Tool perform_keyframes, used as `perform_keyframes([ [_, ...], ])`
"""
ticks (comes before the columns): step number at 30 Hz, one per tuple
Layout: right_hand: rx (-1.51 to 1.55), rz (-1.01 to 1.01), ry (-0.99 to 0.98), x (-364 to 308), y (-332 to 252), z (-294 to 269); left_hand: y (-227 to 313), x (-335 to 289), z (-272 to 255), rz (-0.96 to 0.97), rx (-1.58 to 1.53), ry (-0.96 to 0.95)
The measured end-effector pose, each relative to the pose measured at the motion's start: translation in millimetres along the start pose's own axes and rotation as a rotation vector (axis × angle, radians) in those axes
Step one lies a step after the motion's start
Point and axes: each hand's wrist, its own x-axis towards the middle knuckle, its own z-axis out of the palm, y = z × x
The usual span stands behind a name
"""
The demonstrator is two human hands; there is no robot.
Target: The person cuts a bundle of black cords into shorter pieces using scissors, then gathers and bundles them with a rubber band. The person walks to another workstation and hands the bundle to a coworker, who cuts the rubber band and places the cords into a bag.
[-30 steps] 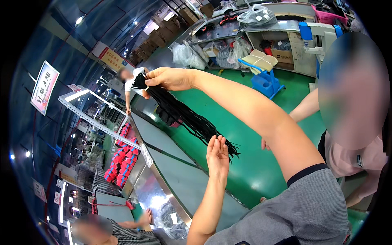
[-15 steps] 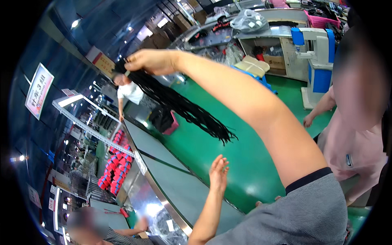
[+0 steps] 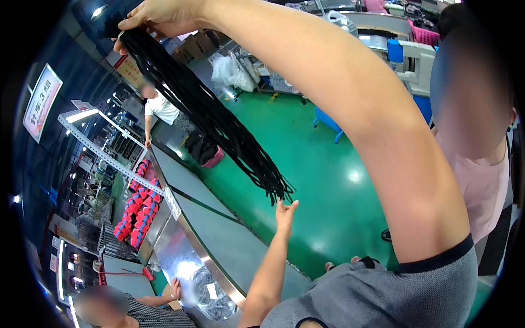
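My right arm is raised across the view, and my right hand (image 3: 164, 16) grips a bundle of black cords (image 3: 210, 115) close to its upper end. A pale band wraps the bundle just below my fingers. The cords hang slanting down to the right, with loose ends fanned out. Right at those ends is my left hand (image 3: 284, 216), its thumb and a finger spread apart. Whether the fingertips touch the cords, I cannot tell.
A long metal-edged table (image 3: 216, 257) runs along the left, bearing pink-and-black bundles (image 3: 139, 213) and clear plastic bags. People stand at right, lower left and far left. A pink basket (image 3: 212, 157) of black items sits on the green floor (image 3: 339, 180); a blue stool (image 3: 328, 121) stands beyond.
My right hand has lifted the cord bundle up and to the left, closer to view. My left hand has come up to the hanging ends. The person at right has moved closer.
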Motion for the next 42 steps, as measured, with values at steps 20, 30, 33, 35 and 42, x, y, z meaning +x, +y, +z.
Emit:
perform_keyframes([
  [20, -0.011, 0.013, 0.055, -35, -39, -44, -62, -61, -34, -0.149, 0.167, -0.493],
  [30, -0.041, 0.061, 0.311, -90, -41, -53, -79, -100, -72, -0.224, 0.336, -0.606],
  [33, 0.047, 0.072, 0.304, -97, -31, -52, -99, -112, -85, -0.272, 0.349, -0.582],
  [35, 0.063, 0.065, 0.296, -100, -32, -52, -122, -103, -90, -0.293, 0.358, -0.585],
  [42, 0.003, 0.12, 0.273, -115, -31, -35, -128, -97, -84, -0.201, 0.407, -0.61],
])
